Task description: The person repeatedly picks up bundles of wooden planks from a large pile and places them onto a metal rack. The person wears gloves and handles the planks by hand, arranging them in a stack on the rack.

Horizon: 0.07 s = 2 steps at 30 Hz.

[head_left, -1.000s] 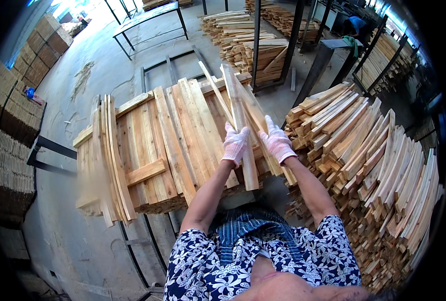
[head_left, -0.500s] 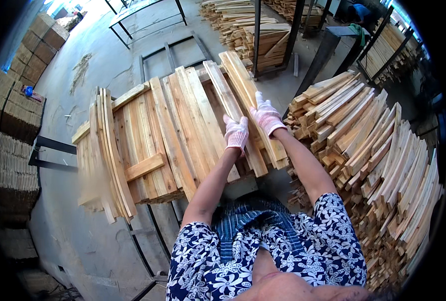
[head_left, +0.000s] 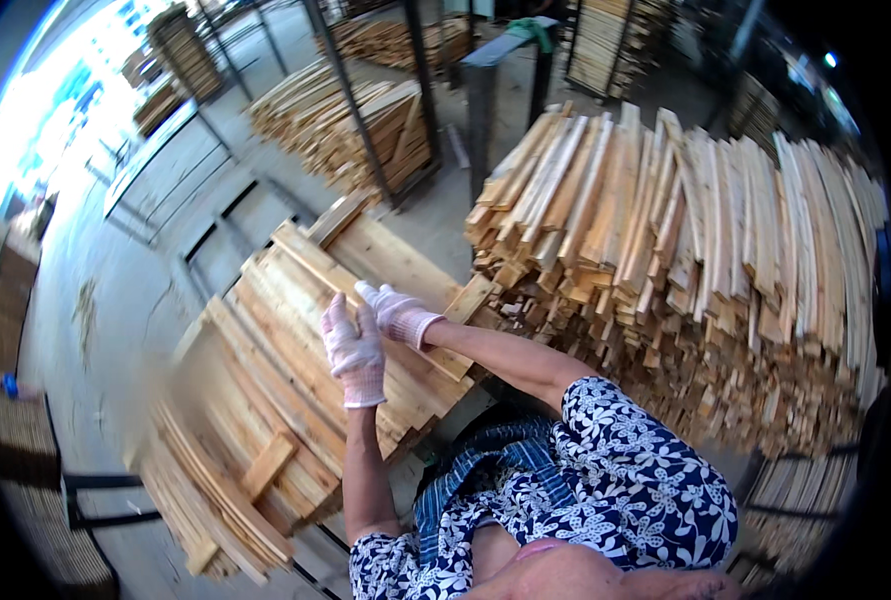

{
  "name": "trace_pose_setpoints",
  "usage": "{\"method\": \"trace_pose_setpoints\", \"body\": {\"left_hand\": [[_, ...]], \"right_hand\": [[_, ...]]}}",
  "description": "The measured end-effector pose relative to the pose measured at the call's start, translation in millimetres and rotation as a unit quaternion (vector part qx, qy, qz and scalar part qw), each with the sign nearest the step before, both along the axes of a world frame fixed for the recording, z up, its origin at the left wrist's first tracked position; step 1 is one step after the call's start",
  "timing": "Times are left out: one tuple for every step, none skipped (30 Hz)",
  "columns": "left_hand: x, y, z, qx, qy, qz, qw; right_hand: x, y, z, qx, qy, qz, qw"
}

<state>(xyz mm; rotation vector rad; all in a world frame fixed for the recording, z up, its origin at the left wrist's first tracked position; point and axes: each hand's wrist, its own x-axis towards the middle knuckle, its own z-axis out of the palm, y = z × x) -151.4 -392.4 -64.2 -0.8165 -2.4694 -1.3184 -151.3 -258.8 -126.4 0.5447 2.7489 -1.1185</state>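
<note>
My left hand, in a pale pink-and-white knitted glove, lies over the wooden boards with its fingers stretched out and nothing held. My right hand, gloved alike, is just beside it; its fingers reach left, extended, against the edge of the boards. These boards lie side by side on a low stand. To the right of my hands a wide plank shows, with a short crosspiece near its right end. A short wood block lies across the boards at the left.
A big stack of wooden slats rises close on the right. Loose narrow slats lie at the left end of the boards. Farther off are a metal post, another wood pile and a metal table frame.
The view has turned to the right. My hands have moved left relative to the stand, pushing the loose boards together, and the wide plank on the right is now uncovered.
</note>
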Motion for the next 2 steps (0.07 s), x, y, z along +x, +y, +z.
{"method": "trace_pose_setpoints", "body": {"left_hand": [[-1.7, -1.6, 2.9, 0.037, -0.056, -0.013, 0.998], [-5.0, 1.6, 1.1, 0.045, -0.076, -0.059, 0.994]], "right_hand": [[6.1, 1.0, 17.8, -0.009, -0.024, 0.011, 1.0], [13.4, 10.4, 25.4, -0.017, -0.045, 0.002, 0.999]]}}
